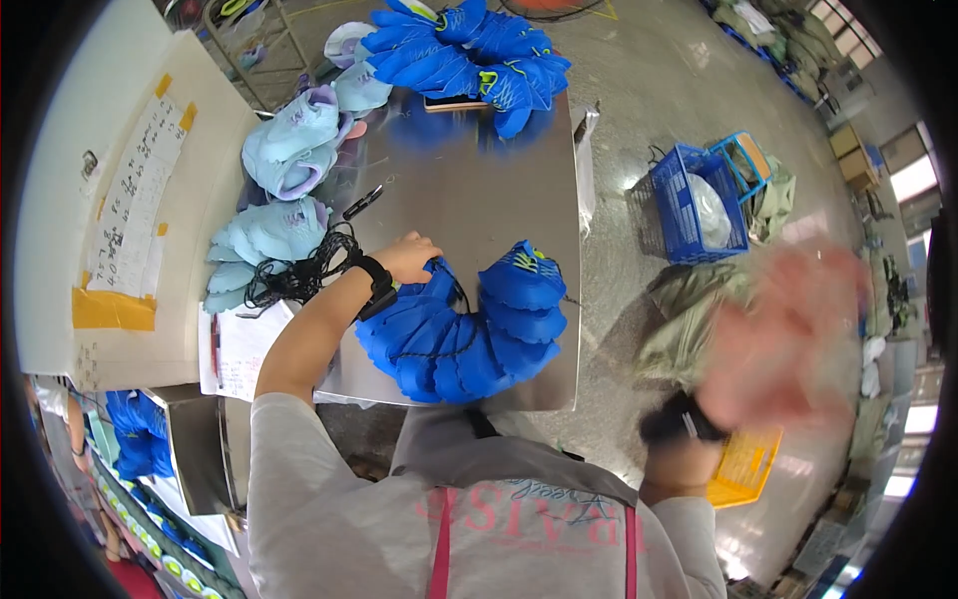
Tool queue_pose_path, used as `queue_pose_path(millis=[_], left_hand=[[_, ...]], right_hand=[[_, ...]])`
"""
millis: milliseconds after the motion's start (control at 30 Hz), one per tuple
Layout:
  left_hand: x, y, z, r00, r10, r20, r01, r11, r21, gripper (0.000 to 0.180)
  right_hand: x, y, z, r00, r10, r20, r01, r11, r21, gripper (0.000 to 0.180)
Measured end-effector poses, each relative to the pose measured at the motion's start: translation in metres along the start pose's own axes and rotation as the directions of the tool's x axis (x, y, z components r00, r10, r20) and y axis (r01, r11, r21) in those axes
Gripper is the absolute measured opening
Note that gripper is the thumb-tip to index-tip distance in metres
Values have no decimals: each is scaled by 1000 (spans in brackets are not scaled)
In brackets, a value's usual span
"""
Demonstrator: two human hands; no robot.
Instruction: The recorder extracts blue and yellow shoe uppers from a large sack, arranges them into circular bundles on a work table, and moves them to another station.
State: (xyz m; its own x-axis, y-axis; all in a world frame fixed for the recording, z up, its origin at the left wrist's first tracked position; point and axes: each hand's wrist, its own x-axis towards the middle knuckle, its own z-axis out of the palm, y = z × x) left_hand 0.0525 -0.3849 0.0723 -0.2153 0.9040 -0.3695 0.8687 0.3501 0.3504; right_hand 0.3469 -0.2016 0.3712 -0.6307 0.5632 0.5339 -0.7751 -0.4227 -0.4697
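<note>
A curved stack of blue shoe uppers [464, 349] lies on the near part of the metal table, nested one in another. A black cord [461, 290] runs over and along it. My left hand [407, 258] is closed on the stack's left end, beside the cord; its fingertips are partly hidden. My right hand [783, 344] is raised out to the right, away from the table. Motion smears it, so its fingers and anything in them cannot be made out.
A ring of blue uppers [469, 50] lies at the table's far end. Pale blue uppers [289, 145] and a tangle of black cords [309, 265] line its left side, by a white partition [125, 210]. On the floor stand a blue basket [699, 205] and a yellow crate [746, 467].
</note>
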Motion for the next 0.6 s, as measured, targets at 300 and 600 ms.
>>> queue_pose_path(millis=[300, 600], left_hand=[[32, 34, 6, 954, -179, -240, 226, 957, 184, 22], [-58, 147, 11, 472, -570, -673, 602, 766, -225, 21]], right_hand=[[-81, 200, -370, 535, 724, -437, -524, -122, -843, 30], [-80, 158, -412, 433, 888, -157, -689, 213, -693, 13]])
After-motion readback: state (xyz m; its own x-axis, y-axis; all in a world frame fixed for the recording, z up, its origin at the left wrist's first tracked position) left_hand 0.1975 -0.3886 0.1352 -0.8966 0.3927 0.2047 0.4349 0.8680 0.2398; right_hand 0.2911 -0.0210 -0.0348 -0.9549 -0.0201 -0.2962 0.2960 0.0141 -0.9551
